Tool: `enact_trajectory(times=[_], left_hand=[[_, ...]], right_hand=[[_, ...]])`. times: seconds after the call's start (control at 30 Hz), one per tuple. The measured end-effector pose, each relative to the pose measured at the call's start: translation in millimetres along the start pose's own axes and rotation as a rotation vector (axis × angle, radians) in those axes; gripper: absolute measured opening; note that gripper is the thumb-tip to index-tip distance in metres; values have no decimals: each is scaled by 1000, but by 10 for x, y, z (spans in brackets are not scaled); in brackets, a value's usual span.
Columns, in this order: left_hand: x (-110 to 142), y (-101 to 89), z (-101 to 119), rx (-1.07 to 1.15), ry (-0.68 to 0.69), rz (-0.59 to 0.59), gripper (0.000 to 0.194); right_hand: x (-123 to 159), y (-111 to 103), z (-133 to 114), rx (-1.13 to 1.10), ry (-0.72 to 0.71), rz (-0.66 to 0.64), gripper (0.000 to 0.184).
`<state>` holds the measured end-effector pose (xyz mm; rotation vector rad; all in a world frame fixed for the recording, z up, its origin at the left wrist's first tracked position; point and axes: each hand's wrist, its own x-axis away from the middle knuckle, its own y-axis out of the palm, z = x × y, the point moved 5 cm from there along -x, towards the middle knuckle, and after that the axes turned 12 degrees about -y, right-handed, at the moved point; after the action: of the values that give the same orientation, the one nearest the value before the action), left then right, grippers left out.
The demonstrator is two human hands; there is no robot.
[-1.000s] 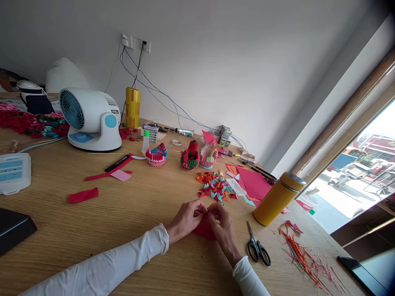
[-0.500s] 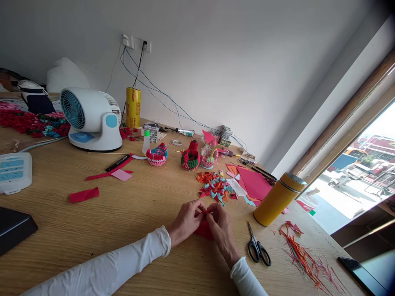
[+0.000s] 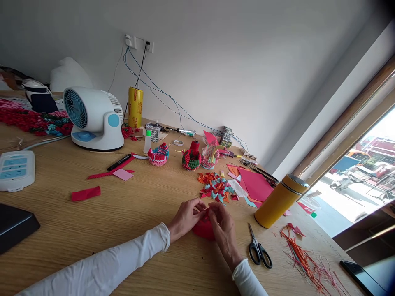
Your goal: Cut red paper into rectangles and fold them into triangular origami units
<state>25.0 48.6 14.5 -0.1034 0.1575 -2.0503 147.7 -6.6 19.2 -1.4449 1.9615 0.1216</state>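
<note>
Above the near middle of the wooden table, my left hand [image 3: 187,218] and my right hand [image 3: 224,230] meet fingertip to fingertip. Both pinch the upper edge of a piece of soft red paper [image 3: 203,231], perhaps crepe paper, which hangs below the fingers towards the tabletop. My fingers cover part of it. A pair of black-handled scissors [image 3: 259,250] lies just right of my right hand. Beyond both hands is a heap of small folded paper triangles [image 3: 216,187] in orange, red and light blue.
A yellow flask [image 3: 279,201] stands at the right, near cut paper strips [image 3: 300,253]. Red paper sheets [image 3: 254,185] lie behind it. Farther back are folded-paper baskets [image 3: 191,159], a glue bottle [image 3: 147,143] and a white fan [image 3: 95,119]. A red strip [image 3: 86,193] lies left.
My fingers shift slightly along the red paper's edge while both hands keep their pinch. The hanging part of the paper changes shape a little. The view turns slightly left.
</note>
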Motion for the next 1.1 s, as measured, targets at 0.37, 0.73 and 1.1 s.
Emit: enact_trajectory(times=[0.37,0.73,1.1], left_hand=[[-38,4,-24,281,-12,-102,34],[-55,-30,-36,310,-68,-125,35],[-20,2,-11,368,-113,-166,38]], right_hand=[[-17,9,69,-86,-8,-20,31],[-26,-25,-11,-56,-57,-51,30],[-14,-24,-35,-10,-93,-60,26]])
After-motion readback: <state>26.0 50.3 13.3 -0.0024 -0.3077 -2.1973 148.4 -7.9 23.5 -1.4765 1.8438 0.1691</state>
